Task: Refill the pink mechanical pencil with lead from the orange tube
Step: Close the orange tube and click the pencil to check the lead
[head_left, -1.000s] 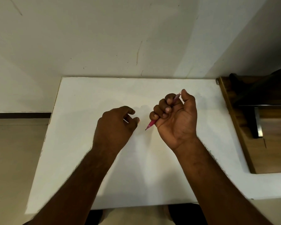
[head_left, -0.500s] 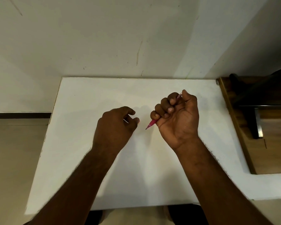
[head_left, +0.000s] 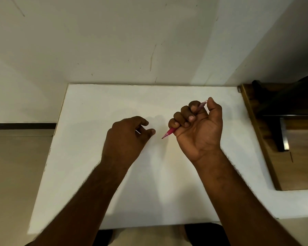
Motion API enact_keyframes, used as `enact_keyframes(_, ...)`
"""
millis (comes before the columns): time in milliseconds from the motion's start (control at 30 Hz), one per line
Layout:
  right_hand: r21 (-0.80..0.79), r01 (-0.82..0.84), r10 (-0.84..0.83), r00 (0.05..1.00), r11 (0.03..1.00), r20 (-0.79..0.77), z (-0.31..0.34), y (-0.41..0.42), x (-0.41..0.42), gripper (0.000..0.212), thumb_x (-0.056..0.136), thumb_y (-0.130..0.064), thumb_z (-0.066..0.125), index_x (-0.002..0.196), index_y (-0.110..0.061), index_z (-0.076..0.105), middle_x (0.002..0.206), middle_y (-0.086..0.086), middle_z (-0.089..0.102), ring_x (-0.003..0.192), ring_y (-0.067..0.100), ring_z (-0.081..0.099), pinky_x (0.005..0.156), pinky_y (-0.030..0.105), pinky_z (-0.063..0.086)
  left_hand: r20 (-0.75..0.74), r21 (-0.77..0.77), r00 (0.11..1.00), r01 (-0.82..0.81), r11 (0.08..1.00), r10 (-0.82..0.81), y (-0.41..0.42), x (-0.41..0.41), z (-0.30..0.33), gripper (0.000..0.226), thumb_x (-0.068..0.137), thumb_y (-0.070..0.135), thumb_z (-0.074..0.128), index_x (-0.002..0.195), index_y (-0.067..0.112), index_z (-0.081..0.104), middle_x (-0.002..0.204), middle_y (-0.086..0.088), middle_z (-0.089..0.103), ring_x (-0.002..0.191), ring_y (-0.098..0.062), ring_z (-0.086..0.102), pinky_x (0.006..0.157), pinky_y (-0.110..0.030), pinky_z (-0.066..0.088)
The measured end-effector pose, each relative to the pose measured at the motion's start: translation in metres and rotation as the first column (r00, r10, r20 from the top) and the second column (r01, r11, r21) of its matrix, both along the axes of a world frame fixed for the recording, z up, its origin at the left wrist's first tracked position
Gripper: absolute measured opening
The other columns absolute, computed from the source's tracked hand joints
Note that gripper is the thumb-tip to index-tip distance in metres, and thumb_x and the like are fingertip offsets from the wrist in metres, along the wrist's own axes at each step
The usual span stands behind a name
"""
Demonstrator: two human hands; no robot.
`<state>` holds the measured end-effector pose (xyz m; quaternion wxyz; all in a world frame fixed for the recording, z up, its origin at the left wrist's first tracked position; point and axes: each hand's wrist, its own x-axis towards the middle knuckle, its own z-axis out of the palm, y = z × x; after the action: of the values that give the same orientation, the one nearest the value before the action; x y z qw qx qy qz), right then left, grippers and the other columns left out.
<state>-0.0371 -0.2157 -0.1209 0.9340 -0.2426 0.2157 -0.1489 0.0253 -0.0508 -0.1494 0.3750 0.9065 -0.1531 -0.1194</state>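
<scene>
My right hand (head_left: pixel 197 132) is closed in a fist around the pink mechanical pencil (head_left: pixel 169 133), palm toward me. The pencil's tip points down-left over the white table (head_left: pixel 89 157). Its upper end sticks out by my thumb, which rests on it. My left hand (head_left: pixel 126 137) hovers just left of the tip, back toward me, fingers loosely curled and thumb near the forefinger. A thin pale sliver shows between them; I cannot make out what it is. The orange tube is not in view.
A white wall rises right behind the table. A brown wooden unit (head_left: pixel 295 142) with a dark metal bar stands against the table's right side. Beige floor lies to the left, past the table's edge.
My right hand has shifted very slightly up and right with the pencil. My left hand has stayed where it was.
</scene>
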Motion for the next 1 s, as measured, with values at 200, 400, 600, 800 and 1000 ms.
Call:
enact_keyframes(200, 0.006, 0.008, -0.008, 1.0, 1.0, 0.019, 0.0005, -0.0003, -0.0014, 0.045, 0.097, -0.043, 0.036, 0.064, -0.015, 0.048, 0.054, -0.001, 0.035, 0.057, 0.017, 0.018, 0.057, 0.031, 0.031, -0.049, -0.007, 0.999, 0.012, 1.0, -0.012, 0.0013, -0.0001, 0.0007, 0.025, 0.081, 0.04, 0.079, 0.102, 0.028, 0.074, 0.08, 0.013, 0.075, 0.078, -0.01, 0.069, 0.074, -0.029, 0.054)
enact_keyframes(400, -0.012, 0.015, -0.014, 1.0, 1.0, 0.022, 0.0, -0.0007, -0.0009, 0.045, 0.097, -0.04, 0.035, 0.062, -0.014, 0.047, 0.053, -0.001, 0.035, 0.054, 0.017, 0.022, 0.056, 0.031, 0.031, -0.088, -0.015, 0.996, 0.003, 1.0, -0.004, 0.0009, -0.0002, 0.0027, 0.019, 0.083, 0.032, 0.077, 0.101, 0.028, 0.074, 0.079, 0.014, 0.075, 0.081, -0.008, 0.069, 0.073, -0.027, 0.053)
enact_keyframes(600, -0.01, 0.004, -0.004, 1.0, 1.0, 0.014, -0.0005, -0.0004, -0.001, 0.049, 0.098, -0.044, 0.035, 0.063, -0.014, 0.049, 0.053, -0.001, 0.035, 0.055, 0.016, 0.021, 0.055, 0.03, 0.033, -0.066, -0.028, 0.998, -0.011, 1.0, 0.009, 0.0006, -0.0007, 0.0043, 0.025, 0.082, 0.038, 0.079, 0.104, 0.03, 0.073, 0.082, 0.013, 0.074, 0.078, -0.01, 0.069, 0.074, -0.029, 0.055)
enact_keyframes(800, -0.012, 0.002, -0.002, 1.0, 1.0, 0.006, -0.0006, -0.0001, -0.0011, 0.049, 0.099, -0.045, 0.035, 0.063, -0.014, 0.049, 0.054, -0.001, 0.035, 0.055, 0.016, 0.02, 0.056, 0.03, 0.031, -0.027, -0.029, 0.999, -0.021, 0.999, 0.02, 0.0003, -0.0013, 0.0042, 0.02, 0.085, 0.039, 0.073, 0.103, 0.03, 0.072, 0.083, 0.014, 0.075, 0.072, -0.004, 0.067, 0.074, -0.03, 0.055)
enact_keyframes(1000, -0.025, 0.0, 0.001, 1.0, 1.0, 0.012, -0.0007, -0.0007, -0.0011, 0.045, 0.097, -0.041, 0.035, 0.063, -0.014, 0.048, 0.053, -0.001, 0.035, 0.055, 0.017, 0.02, 0.055, 0.03, 0.032, -0.009, -0.081, 0.997, -0.078, 0.994, 0.077, -0.0001, 0.0, 0.0076, 0.02, 0.089, 0.043, 0.068, 0.104, 0.03, 0.073, 0.084, 0.016, 0.07, 0.073, 0.007, 0.063, 0.069, -0.016, 0.047)
